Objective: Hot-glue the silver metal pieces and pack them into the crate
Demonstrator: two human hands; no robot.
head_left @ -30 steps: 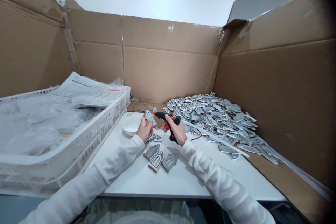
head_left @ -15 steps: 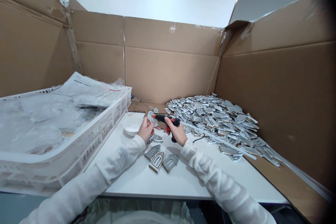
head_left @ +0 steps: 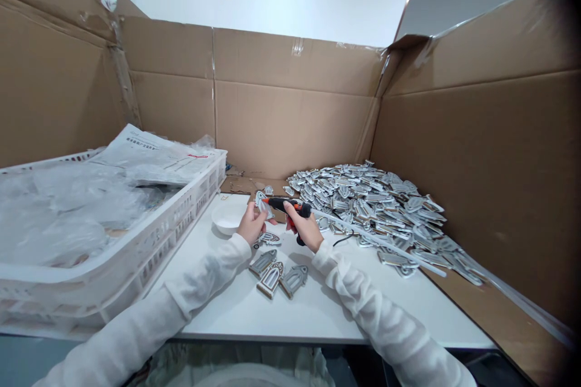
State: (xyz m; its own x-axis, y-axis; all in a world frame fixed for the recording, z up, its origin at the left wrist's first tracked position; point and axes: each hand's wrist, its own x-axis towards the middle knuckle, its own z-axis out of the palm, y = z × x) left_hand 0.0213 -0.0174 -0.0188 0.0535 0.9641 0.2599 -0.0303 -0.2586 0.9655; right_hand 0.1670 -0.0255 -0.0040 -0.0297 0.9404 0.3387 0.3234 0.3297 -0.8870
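Note:
My left hand (head_left: 252, 224) pinches a small arched window-shaped piece (head_left: 262, 201), holding it up off the table. In my right hand (head_left: 305, 228) is a black and orange hot glue gun (head_left: 293, 206), its orange tip at the face of the held piece. A long white glue stick (head_left: 381, 240) sticks out of the gun's back toward the lower right. Several more arched pieces (head_left: 271, 280) lie on the white table (head_left: 318, 314) below my hands, some grey side up, one with brown trim showing. Whether glue is on the held piece is too small to tell.
A large heap of the arched pieces (head_left: 363, 199) spreads over the right side. Beside my left hand sits a white bowl (head_left: 226, 219). A white plastic basket (head_left: 181, 224) with clear bags and printed paper (head_left: 154, 154) fills the left. Cardboard walls (head_left: 290, 127) enclose the table.
The fingers of my right hand have closed in a little on the glue gun's trigger. The gun's tip and the held piece stay almost in place.

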